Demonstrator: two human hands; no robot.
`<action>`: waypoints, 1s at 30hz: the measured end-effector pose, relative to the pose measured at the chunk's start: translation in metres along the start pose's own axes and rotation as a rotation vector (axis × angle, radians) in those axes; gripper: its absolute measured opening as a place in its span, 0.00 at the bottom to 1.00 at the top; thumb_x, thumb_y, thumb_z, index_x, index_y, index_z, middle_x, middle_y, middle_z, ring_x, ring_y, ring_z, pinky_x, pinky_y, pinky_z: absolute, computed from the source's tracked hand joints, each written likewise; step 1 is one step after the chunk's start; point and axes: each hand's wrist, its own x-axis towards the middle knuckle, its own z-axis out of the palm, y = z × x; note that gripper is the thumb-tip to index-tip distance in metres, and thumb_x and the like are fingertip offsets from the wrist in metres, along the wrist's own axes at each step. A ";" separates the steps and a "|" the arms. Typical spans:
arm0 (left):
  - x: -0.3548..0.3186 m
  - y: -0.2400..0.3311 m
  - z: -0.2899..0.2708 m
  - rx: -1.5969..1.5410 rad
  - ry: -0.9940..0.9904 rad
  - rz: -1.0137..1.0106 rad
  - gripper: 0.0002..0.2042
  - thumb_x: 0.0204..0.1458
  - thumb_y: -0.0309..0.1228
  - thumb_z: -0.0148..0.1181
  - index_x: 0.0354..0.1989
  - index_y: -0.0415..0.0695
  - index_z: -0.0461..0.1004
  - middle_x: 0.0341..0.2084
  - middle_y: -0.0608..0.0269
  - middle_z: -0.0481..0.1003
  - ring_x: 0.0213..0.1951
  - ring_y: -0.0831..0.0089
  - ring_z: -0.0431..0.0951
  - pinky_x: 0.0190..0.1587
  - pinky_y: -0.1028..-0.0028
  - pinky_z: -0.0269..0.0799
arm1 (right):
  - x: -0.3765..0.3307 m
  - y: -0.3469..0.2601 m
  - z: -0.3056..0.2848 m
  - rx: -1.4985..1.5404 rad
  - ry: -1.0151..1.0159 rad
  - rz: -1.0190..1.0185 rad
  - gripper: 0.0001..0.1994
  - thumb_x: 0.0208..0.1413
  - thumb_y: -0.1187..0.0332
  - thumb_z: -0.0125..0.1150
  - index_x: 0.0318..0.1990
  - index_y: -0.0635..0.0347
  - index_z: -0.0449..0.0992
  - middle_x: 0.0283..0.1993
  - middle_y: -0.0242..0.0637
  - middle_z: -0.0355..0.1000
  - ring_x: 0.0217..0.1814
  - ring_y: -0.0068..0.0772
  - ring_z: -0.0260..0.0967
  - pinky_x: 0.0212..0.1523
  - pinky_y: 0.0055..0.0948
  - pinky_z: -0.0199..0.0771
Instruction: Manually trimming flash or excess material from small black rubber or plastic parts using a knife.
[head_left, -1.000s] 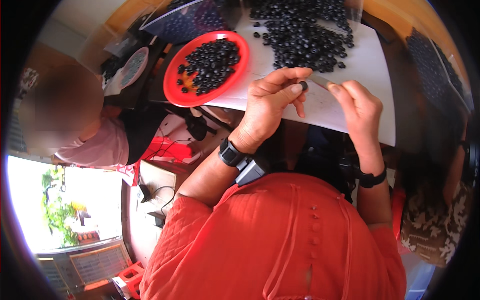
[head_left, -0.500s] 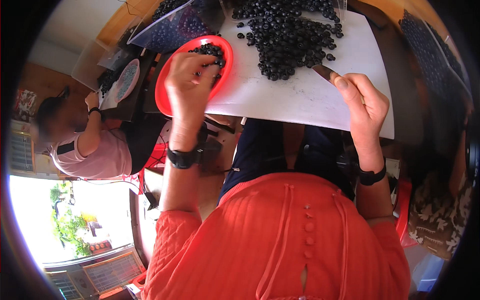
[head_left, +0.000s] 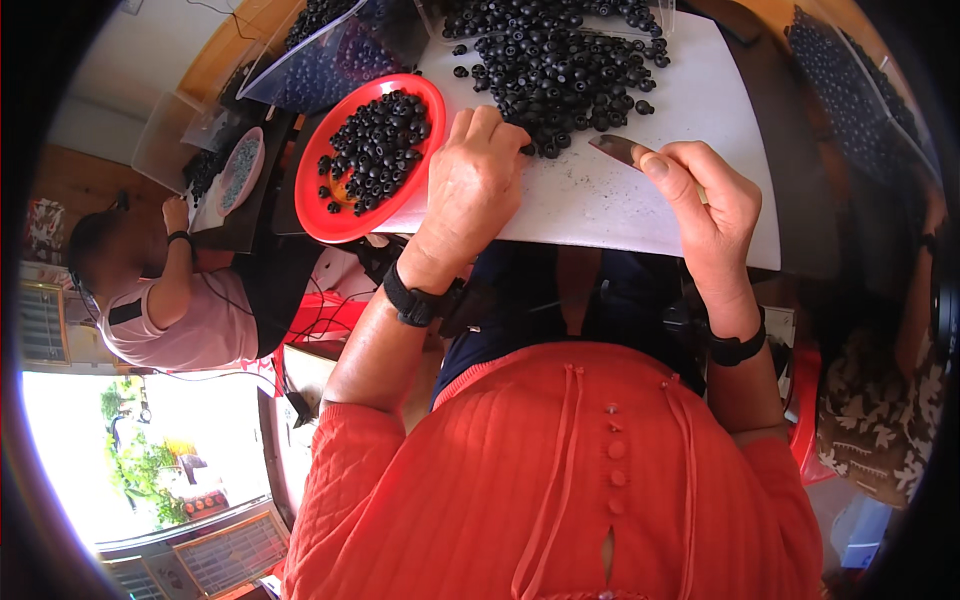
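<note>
- Now, as I watch from afar, the left hand (head_left: 478, 175) curls over the near edge of the pile of black pieces (head_left: 560, 70), fingers bent down onto it; whether it has pinched one I cannot tell.
- Beside it, the right hand (head_left: 705, 205) grips a knife (head_left: 620, 150), blade pointing toward the pile.
- Further left, the red plate (head_left: 322, 215) holds a modest share of pieces, touching the white sheet (head_left: 640, 200).
- By my judgement, most remain on the sheet: the sorting looks well short of done.
</note>
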 end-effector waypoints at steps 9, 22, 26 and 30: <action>-0.002 0.010 -0.008 0.004 -0.018 0.023 0.09 0.49 0.21 0.66 0.39 0.39 0.79 0.35 0.56 0.73 0.42 0.53 0.76 0.43 0.58 0.75 | 0.000 0.002 0.002 -0.009 -0.006 -0.015 0.11 0.60 0.71 0.72 0.30 0.66 0.77 0.23 0.31 0.71 0.22 0.18 0.61 0.23 0.23 0.61; -0.013 0.015 -0.004 -0.246 -0.044 -0.071 0.09 0.48 0.21 0.68 0.39 0.40 0.81 0.35 0.56 0.73 0.42 0.58 0.77 0.39 0.63 0.76 | 0.001 0.002 0.007 -0.138 -0.063 -0.077 0.12 0.59 0.68 0.72 0.28 0.62 0.77 0.21 0.35 0.69 0.20 0.29 0.64 0.23 0.30 0.63; -0.013 0.020 -0.006 -0.753 -0.021 -0.303 0.11 0.51 0.22 0.70 0.43 0.38 0.83 0.34 0.62 0.77 0.37 0.71 0.78 0.36 0.72 0.74 | 0.001 0.002 0.007 -0.219 -0.100 -0.063 0.13 0.58 0.66 0.72 0.26 0.61 0.76 0.20 0.36 0.69 0.20 0.34 0.65 0.22 0.33 0.63; -0.016 0.021 -0.003 -1.301 -0.074 -0.606 0.10 0.56 0.22 0.69 0.47 0.36 0.83 0.32 0.64 0.80 0.31 0.78 0.76 0.33 0.77 0.72 | 0.001 0.002 0.009 -0.242 -0.106 -0.065 0.13 0.58 0.65 0.72 0.26 0.60 0.76 0.20 0.35 0.69 0.20 0.34 0.65 0.22 0.34 0.63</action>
